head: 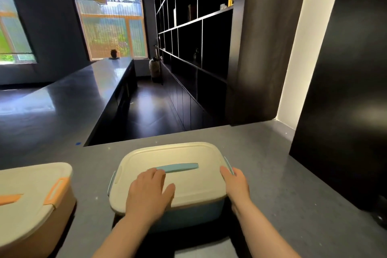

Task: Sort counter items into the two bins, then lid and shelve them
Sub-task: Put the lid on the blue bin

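The blue bin [188,213] sits lidded near the counter's [282,174] front edge. The left hand [147,192] lies flat, fingers spread, on its cream lid [188,186] just short of the blue handle [182,167]. The right hand [235,184] presses the lid's right edge by the side latch [228,164], its fingertips hidden. The orange bin [35,205], also lidded, is cut off at the counter's left.

Blue bin [188,213] and orange bin [41,226] — both cream-lidded — sit apart on the counter [282,163].

Long dark island counter [69,98] bearing a small vase [114,53]; tall windows [111,23] behind; large floor jar [154,67] at the aisle's end.
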